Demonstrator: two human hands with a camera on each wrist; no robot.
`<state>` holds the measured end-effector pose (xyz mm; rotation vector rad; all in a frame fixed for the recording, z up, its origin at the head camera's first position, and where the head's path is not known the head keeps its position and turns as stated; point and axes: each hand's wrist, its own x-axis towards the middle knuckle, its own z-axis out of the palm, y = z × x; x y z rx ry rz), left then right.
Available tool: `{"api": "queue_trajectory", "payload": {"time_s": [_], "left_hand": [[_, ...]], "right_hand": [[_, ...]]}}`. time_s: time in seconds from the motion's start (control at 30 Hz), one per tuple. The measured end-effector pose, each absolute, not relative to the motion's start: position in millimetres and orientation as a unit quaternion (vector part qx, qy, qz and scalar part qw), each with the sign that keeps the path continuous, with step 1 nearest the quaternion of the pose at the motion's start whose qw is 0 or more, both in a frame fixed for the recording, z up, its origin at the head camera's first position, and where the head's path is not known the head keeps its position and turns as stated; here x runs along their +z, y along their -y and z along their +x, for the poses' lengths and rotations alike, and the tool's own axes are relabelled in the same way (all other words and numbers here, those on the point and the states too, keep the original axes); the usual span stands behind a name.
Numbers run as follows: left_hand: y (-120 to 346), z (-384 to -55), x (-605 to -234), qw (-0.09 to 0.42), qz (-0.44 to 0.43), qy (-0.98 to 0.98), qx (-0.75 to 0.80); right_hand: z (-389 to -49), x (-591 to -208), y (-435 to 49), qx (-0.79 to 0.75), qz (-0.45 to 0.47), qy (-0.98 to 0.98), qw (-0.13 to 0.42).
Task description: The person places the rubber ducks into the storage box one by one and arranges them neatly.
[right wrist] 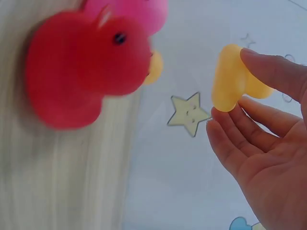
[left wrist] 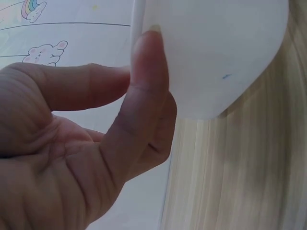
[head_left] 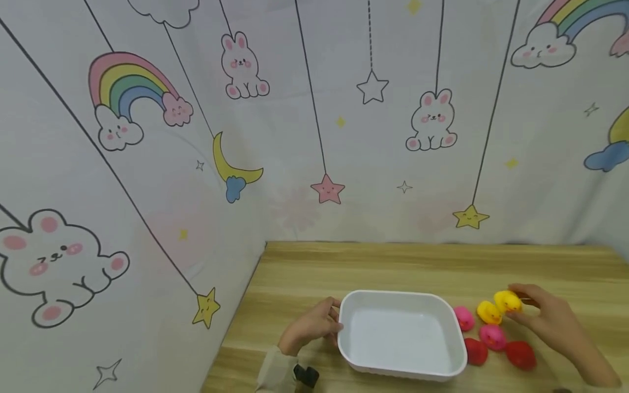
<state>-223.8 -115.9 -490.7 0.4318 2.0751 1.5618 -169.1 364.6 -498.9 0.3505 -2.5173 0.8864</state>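
At the left end of a white plastic basin (head_left: 403,295), my left hand (head_left: 314,326) pinches the rim; the left wrist view shows thumb and fingers (left wrist: 148,62) on either side of its wall. My right hand (head_left: 550,319) holds a yellow rubber duck (head_left: 508,301) between thumb and fingertips, raised off the table in the right wrist view. Right beside it in the head view is another yellow duck (head_left: 488,313). Pink ducks (head_left: 493,337) and red ducks (head_left: 521,355) cluster between the basin and my right hand. A red duck (right wrist: 72,72) looms large in the right wrist view.
The wood-grain table (head_left: 373,265) meets a white curtain (head_left: 373,213) printed with rabbits, stars and rainbows at its back and left. The basin stands in front of me, its right wall close to the ducks. A black strap (head_left: 306,375) is round my left wrist.
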Motion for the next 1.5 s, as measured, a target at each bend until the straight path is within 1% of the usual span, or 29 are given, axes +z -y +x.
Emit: {"api": "queue_trajectory", "payload": {"time_s": [0.13,0.2,0.4,0.7,0.83,0.97,1.2,1.4,1.5], "left_hand": [[116,-224,-489,0.254,0.157,-0.764,0.571],[116,-223,-488,0.254,0.155,-0.765,0.572],[118,-221,-490,0.253,0.15,-0.768,0.569],[118,-223,-487,0.249,0.154,-0.773,0.563],[118,-222,-487,0.248,0.153,-0.772,0.565],[117,-222,-488,0.251,0.153,-0.768,0.569],[114,-221,-490,0.255,0.153,-0.765,0.571],[114,-221,-489,0.253,0.154,-0.769,0.567],[114,-222,-487,0.254,0.154,-0.769,0.566]], "right_hand": [[-169,-482,-354,0.333,0.095,0.927,0.144],[-169,-475,-348,0.341,0.093,0.927,0.129],[-168,-463,-326,0.38,0.108,0.909,0.131],[-178,-448,-298,0.404,0.124,0.901,0.096],[-183,-447,-284,0.417,0.143,0.894,0.084],[-186,-448,-276,0.42,0.174,0.887,0.086],[-191,-445,-268,0.406,0.189,0.891,0.072],[-198,-443,-258,0.407,0.211,0.886,0.072],[-202,-443,-251,0.408,0.225,0.883,0.061]]}}
